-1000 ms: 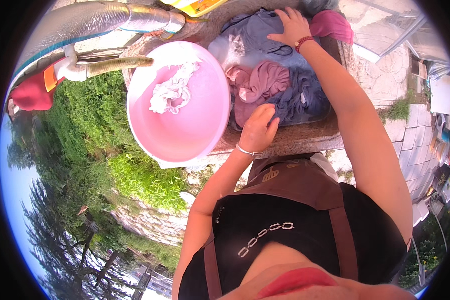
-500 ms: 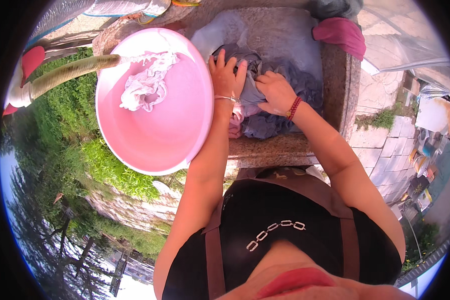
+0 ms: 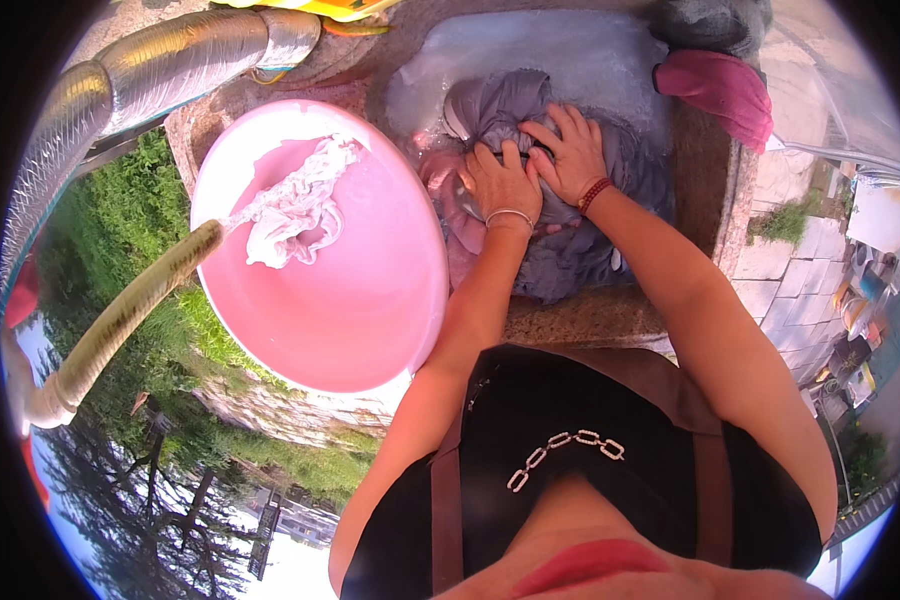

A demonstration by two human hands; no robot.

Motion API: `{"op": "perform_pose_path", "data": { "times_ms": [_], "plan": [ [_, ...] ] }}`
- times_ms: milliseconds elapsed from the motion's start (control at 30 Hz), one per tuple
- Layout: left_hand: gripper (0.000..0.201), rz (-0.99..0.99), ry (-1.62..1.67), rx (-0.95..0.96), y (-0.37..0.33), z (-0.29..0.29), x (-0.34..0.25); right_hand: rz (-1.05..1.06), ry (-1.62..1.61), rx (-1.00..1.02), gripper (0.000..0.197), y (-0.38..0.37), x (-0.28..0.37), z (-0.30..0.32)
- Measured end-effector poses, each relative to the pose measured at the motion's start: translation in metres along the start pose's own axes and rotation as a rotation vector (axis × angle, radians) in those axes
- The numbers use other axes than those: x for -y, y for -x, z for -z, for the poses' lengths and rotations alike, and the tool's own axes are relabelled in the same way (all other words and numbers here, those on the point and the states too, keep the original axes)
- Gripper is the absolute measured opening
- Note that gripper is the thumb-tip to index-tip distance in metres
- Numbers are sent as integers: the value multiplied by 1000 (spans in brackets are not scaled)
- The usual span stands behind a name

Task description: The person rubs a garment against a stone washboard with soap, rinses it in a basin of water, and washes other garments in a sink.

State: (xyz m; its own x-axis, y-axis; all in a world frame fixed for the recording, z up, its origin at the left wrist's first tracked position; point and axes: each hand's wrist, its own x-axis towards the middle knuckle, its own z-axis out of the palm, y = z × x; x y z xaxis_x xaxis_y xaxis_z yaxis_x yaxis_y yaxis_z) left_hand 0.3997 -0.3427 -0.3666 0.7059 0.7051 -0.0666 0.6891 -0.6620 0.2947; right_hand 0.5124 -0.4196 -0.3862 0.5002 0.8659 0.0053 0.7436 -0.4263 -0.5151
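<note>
Background: we see green plants (image 3: 120,215) to our left and paving slabs (image 3: 775,255) to our right.
Stone basin (image 3: 725,185): one, in front of us, with two cloths on its far right edge, one magenta cloth (image 3: 720,95) and one dark gray cloth (image 3: 715,25).
Gray laundry (image 3: 590,258): one heap in the basin, directly under both our hands, bunched beyond the fingertips too; its pieces we cannot count.
Left hand (image 3: 510,185): one bangle; fingers bent onto the laundry, but whether they grip we cannot tell.
Right hand (image 3: 572,155): one beaded bracelet; fingers spread over the laundry.
Pink tub (image 3: 320,330): one, left of our hands, holding one crumpled pale cloth (image 3: 295,228).
</note>
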Motion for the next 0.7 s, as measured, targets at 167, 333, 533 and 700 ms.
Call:
{"op": "perform_pose_path", "data": {
  "times_ms": [167,333,533,700],
  "plan": [
    [31,176,47,88,-39,-23,0,-44,51,81,25,-50,-16,-7],
    [49,316,368,-152,-77,-41,7,-65,34,148,33,-117,-16,-1],
    [67,655,1019,-110,-88,-31,29,24,-90,108,40,-146,-33,-8],
    [48,578,970,-156,-54,-26,39,-453,-540,160,46,-80,-50,-2]
  ]
}}
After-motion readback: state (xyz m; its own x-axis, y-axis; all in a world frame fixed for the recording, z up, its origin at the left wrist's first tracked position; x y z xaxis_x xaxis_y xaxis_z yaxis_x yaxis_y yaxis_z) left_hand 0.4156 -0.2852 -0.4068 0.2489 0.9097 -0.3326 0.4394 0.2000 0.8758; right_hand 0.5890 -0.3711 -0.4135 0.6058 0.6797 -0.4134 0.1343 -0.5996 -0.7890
